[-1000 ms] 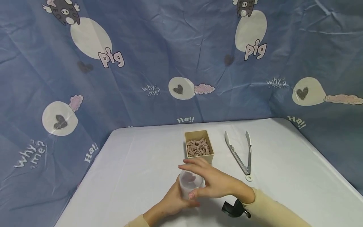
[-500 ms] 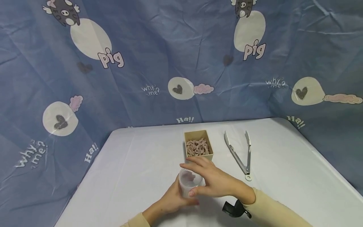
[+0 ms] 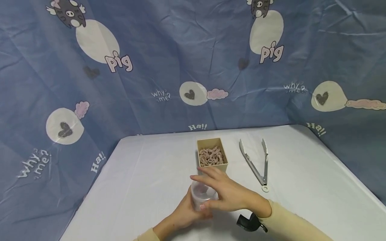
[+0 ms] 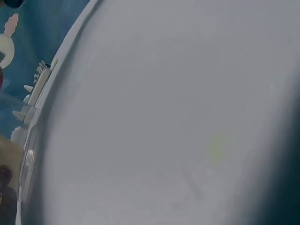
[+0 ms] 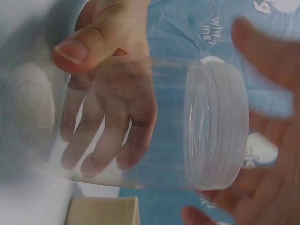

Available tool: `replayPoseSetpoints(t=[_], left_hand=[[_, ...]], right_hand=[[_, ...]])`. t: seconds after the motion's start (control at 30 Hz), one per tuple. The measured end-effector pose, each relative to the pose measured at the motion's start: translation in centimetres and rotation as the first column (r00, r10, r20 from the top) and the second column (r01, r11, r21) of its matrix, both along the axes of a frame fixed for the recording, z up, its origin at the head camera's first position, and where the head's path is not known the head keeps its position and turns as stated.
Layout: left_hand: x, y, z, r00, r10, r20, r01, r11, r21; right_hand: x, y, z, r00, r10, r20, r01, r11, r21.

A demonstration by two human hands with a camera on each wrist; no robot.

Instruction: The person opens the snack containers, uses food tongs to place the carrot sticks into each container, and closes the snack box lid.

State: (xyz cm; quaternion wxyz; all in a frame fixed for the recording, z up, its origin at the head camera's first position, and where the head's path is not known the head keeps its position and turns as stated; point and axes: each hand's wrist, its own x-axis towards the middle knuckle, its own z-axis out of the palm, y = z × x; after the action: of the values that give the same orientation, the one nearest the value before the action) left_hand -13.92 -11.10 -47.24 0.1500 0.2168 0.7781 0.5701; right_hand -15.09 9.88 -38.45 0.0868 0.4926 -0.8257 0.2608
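A clear plastic jar (image 3: 201, 194) stands upright on the white table, near its front. My left hand (image 3: 184, 211) grips the jar's body from the left, its fingers showing through the wall in the right wrist view. The translucent screw lid (image 5: 220, 126) sits on the jar's mouth. Over and around that lid, my right hand (image 3: 227, 191) is spread, thumb on the near side and fingers on the far side. In the right wrist view, the right thumb (image 5: 262, 54) is blurred and apart from the lid. Neither hand appears in the left wrist view, which shows mostly white tabletop.
Just behind the jar stands a beige square box (image 3: 207, 143) containing a tangle of brownish, noodle-like strands (image 3: 211, 157). Metal tongs (image 3: 264, 180) lie spread to its right, tips away from me. A blue printed cloth (image 3: 169, 110) hangs behind the table.
Very little differs. Both hands remain at the jar, and only a slight shift of the right thumb and fingers around the lid shows.
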Motion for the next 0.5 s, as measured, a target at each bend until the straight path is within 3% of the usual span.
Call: replayPoseSetpoints(t=[0.1, 0.2, 0.27, 0.33, 0.4, 0.5], left_hand=[[0.3, 0.1, -0.1, 0.999, 0.037, -0.023, -0.038, 0.999, -0.026], [0.1, 0.0, 0.2, 1.0, 0.006, -0.027, -0.007, 1.0, -0.025], [-0.1, -0.2, 0.3, 1.0, -0.011, -0.022, 0.011, 1.0, -0.02], [-0.2, -0.5, 0.3, 1.0, 0.004, -0.028, -0.005, 1.0, -0.025], [-0.2, -0.8, 0.3, 0.998, 0.041, -0.039, -0.042, 0.999, -0.029], [0.0, -1.4, 0.2, 0.992, 0.116, -0.046, -0.118, 0.993, -0.022]], right_hand=[[0.0, -0.4, -0.1, 0.992, -0.038, -0.12, 0.035, 0.999, -0.023], [-0.1, -0.3, 0.2, 0.991, -0.005, -0.133, -0.005, 0.997, -0.075], [0.0, -0.1, 0.6, 0.997, 0.002, -0.082, -0.014, 0.989, -0.15], [0.2, 0.4, 1.0, 1.0, -0.027, -0.007, 0.025, 0.974, -0.227], [0.5, 1.1, 1.1, 0.994, -0.091, 0.065, 0.105, 0.954, -0.281], [1.0, 2.3, 0.1, 0.963, -0.225, 0.145, 0.255, 0.936, -0.244]])
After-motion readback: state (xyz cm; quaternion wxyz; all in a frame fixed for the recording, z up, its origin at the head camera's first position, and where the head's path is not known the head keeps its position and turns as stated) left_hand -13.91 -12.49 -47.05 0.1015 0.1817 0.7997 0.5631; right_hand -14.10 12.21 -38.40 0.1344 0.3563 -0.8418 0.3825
